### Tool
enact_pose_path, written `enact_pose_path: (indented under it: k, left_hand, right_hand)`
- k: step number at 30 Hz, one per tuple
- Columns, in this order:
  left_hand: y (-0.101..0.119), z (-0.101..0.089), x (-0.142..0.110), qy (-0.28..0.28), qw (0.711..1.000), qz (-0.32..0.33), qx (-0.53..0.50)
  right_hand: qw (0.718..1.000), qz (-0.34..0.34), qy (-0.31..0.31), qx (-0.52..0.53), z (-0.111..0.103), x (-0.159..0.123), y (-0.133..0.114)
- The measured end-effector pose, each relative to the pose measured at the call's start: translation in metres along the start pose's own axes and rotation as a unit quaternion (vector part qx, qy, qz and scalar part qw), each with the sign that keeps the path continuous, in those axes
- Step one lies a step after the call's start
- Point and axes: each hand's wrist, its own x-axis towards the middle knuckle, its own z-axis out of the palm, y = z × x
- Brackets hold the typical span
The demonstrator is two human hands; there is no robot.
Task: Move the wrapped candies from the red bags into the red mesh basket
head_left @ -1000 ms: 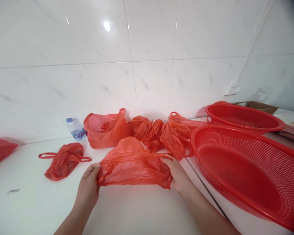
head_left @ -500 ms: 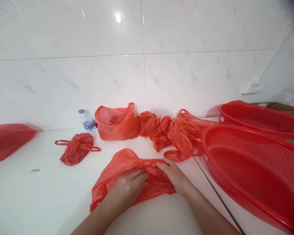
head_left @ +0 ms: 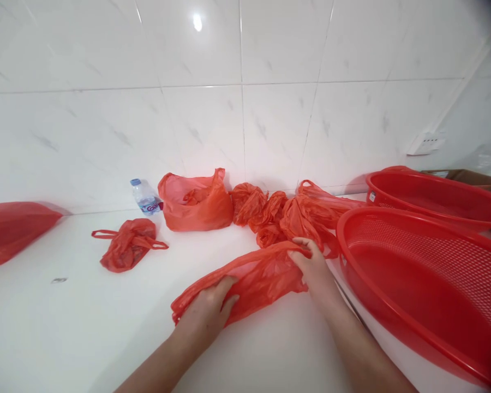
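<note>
A red plastic bag [head_left: 258, 275] lies stretched flat across the white counter [head_left: 65, 327] in front of me. My left hand [head_left: 207, 312] presses down on its near left end with the fingers lying flat and together. My right hand [head_left: 313, 266] pinches the bag's far right end, fingers curled over the plastic. The bag runs as a long strip between the two hands.
Several crumpled red bags [head_left: 294, 221] lie along the tiled wall, one open bag [head_left: 196, 202] beside a small water bottle [head_left: 145, 197]. A knotted red bag [head_left: 126, 251] lies at left, another red bag [head_left: 12, 232] at far left. Two red baskets [head_left: 425, 284] stand at right.
The bag has been pulled out from a bunched heap into a long flat strip. My right hand moved right and away from me; my left hand slid toward the bag's near end.
</note>
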Motion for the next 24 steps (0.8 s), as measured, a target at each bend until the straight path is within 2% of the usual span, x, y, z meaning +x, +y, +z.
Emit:
enact_pose_path:
  k: [2,3,5,6,7,8,10,12,15,17,21,22,24]
  left_hand:
    - [-0.005,0.004,0.001,0.020,1.000,-0.019,0.010]
    - [-0.008,0.006,0.001,0.029,0.999,-0.026,0.008]
    - [-0.011,0.009,0.001,0.052,0.998,-0.036,-0.006]
    - [-0.012,0.010,0.001,0.063,0.997,-0.045,-0.014]
    - [-0.012,0.011,0.001,0.070,0.996,-0.057,-0.022]
    - [-0.011,0.011,0.000,0.073,0.994,-0.069,-0.031]
    - [-0.008,0.011,0.000,0.073,0.991,-0.092,-0.061]
    - [-0.004,0.010,0.000,0.078,0.986,-0.110,-0.103]
    - [-0.002,0.008,0.002,0.083,0.974,-0.131,-0.164]
    - [-0.005,0.003,0.006,0.095,0.964,-0.135,-0.209]
    - [-0.016,-0.015,0.015,0.168,0.928,-0.164,-0.288]
    - [-0.018,-0.019,0.016,0.173,0.926,-0.177,-0.286]
    - [-0.021,-0.025,0.016,0.162,0.941,-0.183,-0.235]
  right_hand:
    - [0.984,-0.110,0.055,-0.131,0.002,-0.006,-0.005]
    - [0.957,-0.194,0.091,-0.198,0.003,-0.010,-0.007]
    - [0.871,-0.358,0.158,-0.298,0.007,-0.022,-0.010]
    - [0.828,-0.424,0.172,-0.324,0.010,-0.029,-0.010]
    - [0.796,-0.476,0.160,-0.338,0.014,-0.037,-0.010]
    - [0.777,-0.515,0.123,-0.342,0.019,-0.044,-0.008]
    - [0.760,-0.549,0.013,-0.346,0.030,-0.056,-0.003]
    - [0.760,-0.527,-0.072,-0.373,0.040,-0.060,0.004]
    - [0.762,-0.431,-0.135,-0.463,0.046,-0.054,0.013]
    - [0.762,-0.349,-0.186,-0.513,0.042,-0.050,0.014]
    - [0.756,-0.213,-0.257,-0.563,0.027,-0.052,0.005]
    - [0.753,-0.191,-0.267,-0.571,0.024,-0.054,0.002]
    - [0.753,-0.166,-0.283,-0.570,0.022,-0.057,-0.001]
